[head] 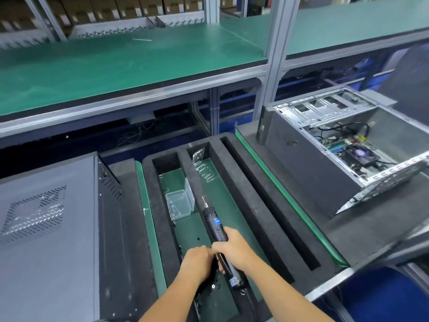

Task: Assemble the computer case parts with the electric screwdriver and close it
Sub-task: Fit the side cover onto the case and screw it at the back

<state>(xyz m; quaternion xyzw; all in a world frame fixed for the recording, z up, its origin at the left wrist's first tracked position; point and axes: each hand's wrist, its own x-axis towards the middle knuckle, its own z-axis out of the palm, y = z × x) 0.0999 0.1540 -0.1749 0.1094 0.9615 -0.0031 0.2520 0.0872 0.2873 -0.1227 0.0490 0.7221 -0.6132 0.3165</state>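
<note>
Right hand [234,248] wraps around screwdriver [217,231], mid-body. Left hand [197,260] curled beside it, fingertips at tool's lower grip; whether it holds tool or screw, cannot tell. Screwdriver long axis runs away from person, bit pointing up-left, over green-floored foam tray [232,163]. Clear screw box [180,205] just left of bit. Open case [343,145] lies up-right, well apart, nearer right hand; loose side panel [383,182] leans against it. Closed case [46,228] at left. Likely next: carry tool rightward to open case.

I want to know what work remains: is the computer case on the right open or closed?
Open. The computer case has no side panel on, so its motherboard, fan and cables show.
</note>
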